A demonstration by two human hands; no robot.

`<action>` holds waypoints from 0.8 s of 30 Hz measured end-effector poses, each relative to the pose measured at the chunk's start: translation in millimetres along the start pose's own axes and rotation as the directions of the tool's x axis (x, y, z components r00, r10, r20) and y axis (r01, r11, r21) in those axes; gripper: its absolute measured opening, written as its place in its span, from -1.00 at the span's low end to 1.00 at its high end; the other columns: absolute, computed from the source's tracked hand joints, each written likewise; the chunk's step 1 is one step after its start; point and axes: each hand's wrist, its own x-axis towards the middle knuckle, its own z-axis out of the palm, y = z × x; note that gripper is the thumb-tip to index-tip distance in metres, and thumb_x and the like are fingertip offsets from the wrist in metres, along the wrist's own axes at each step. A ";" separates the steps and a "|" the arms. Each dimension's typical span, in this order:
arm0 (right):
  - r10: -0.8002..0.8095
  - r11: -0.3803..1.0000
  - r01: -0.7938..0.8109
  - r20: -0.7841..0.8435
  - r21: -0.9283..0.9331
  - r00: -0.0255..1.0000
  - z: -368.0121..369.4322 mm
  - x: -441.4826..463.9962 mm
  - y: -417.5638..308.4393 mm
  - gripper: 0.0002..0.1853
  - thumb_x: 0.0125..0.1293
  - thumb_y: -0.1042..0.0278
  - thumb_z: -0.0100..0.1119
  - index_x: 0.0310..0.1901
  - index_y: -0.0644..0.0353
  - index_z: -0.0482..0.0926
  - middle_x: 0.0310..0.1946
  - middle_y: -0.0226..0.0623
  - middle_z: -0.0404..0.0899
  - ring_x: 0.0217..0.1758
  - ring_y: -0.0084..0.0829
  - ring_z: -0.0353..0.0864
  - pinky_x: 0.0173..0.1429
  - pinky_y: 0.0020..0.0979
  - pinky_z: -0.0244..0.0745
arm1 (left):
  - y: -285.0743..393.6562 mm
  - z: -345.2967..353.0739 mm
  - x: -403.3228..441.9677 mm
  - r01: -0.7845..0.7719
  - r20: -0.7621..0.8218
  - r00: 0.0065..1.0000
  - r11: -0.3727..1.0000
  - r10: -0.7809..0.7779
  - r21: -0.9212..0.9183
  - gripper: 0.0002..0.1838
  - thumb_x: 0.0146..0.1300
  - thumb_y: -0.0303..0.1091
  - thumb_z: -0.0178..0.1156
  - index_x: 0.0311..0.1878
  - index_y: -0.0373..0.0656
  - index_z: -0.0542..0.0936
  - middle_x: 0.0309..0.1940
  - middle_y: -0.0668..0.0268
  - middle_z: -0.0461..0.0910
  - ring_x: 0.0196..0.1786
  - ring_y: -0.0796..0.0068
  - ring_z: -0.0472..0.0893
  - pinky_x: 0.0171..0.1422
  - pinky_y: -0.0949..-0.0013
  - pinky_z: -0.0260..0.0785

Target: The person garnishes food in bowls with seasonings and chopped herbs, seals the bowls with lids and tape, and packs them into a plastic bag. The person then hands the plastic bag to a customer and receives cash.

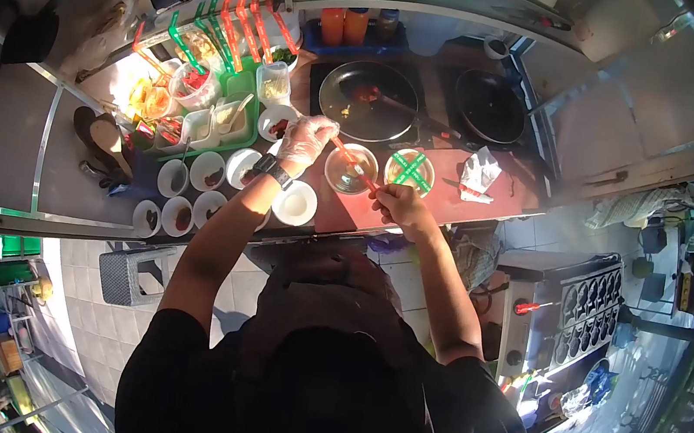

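Observation:
Over a round container (337,173) on the red-brown counter, a red printed label strip (349,156) is stretched slantwise between my hands. My left hand (308,139), in a clear plastic glove, pinches the strip's upper end. Its lower end is held in the closed fingers of my right hand (402,206), where no glove shows. Just right of it stands a second round container (420,189), with green printed strips (410,170) crossed over its top. Whether the red strip touches the first container's top, I cannot tell.
Several white cups (295,203) with bits of food stand left of my hands. Behind are a frying pan (351,118) with a spatula (413,117), and another pan (491,104). Red and green strips (240,27) hang from a shelf edge. Crumpled paper (479,175) lies at right.

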 end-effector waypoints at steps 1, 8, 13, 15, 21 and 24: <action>0.004 1.000 -0.003 -0.002 0.006 1.000 0.6 1.6 3.1 -0.78 0.59 0.33 0.19 -0.08 0.29 0.74 -0.40 -0.42 0.69 -0.50 -0.69 0.49 -0.36 -0.53 0.49 | 3.2 -0.5 0.7 -0.016 -0.002 1.000 0.997 0.016 0.077 -0.79 0.50 -0.31 0.31 0.00 -0.25 0.78 -0.18 0.21 0.85 -0.09 0.41 0.81 0.09 0.32 0.63; -0.099 0.976 0.069 -0.138 -0.206 0.986 14.6 7.0 13.7 -0.72 0.55 0.25 0.24 -0.12 0.33 0.77 -0.43 -0.35 0.75 -0.55 -0.66 0.56 -0.43 -0.50 0.52 | 6.6 -5.8 4.7 -0.201 0.066 0.979 0.941 0.191 0.270 -0.83 0.41 -0.31 0.32 -0.09 -0.17 0.78 -0.21 0.14 0.83 -0.12 0.13 0.82 0.02 0.17 0.64; -0.216 0.858 0.080 -0.215 -0.507 0.953 22.2 5.0 29.2 -0.67 0.48 0.21 0.30 -0.26 0.37 0.76 -0.53 -0.21 0.76 -0.49 -0.39 0.76 -0.32 -0.32 0.66 | 0.6 -2.5 2.3 -0.268 0.201 0.960 0.850 0.196 0.453 -0.89 0.24 -0.34 0.38 -0.24 -0.16 0.72 -0.39 0.11 0.74 -0.25 0.03 0.76 -0.20 0.03 0.56; -0.080 0.809 -0.032 -0.164 -0.587 0.983 11.9 -3.9 33.1 -0.63 0.45 0.14 0.33 -0.14 0.40 0.75 -0.39 -0.14 0.83 -0.41 -0.42 0.80 -0.32 -0.34 0.65 | -4.8 -6.6 -0.7 -0.371 0.148 0.926 0.758 0.348 0.537 -0.84 0.18 -0.34 0.41 -0.19 -0.14 0.70 -0.37 0.09 0.73 -0.25 0.00 0.75 -0.22 0.02 0.54; -0.089 0.928 0.010 -0.198 -0.372 0.976 26.5 -41.9 -1.9 -0.70 0.39 0.14 0.38 -0.19 0.27 0.66 -0.46 -0.22 0.75 -0.48 -0.46 0.73 -0.40 -0.37 0.59 | -14.7 -9.4 -3.6 -0.254 -0.098 0.963 0.967 0.251 -0.010 -0.78 0.39 -0.46 0.21 0.01 -0.25 0.73 -0.14 0.16 0.79 -0.09 0.29 0.79 -0.06 0.28 0.62; -0.089 0.946 0.026 -0.183 -0.323 0.979 35.9 -19.7 9.0 -0.70 0.37 0.22 0.41 -0.09 0.26 0.60 -0.46 -0.28 0.73 -0.49 -0.53 0.68 -0.45 -0.42 0.57 | -5.8 -17.1 -6.5 -0.408 0.213 0.890 0.913 0.403 -0.023 -0.68 0.49 -0.55 0.01 0.12 -0.26 0.72 0.05 0.03 0.80 0.07 0.22 0.82 0.17 0.26 0.67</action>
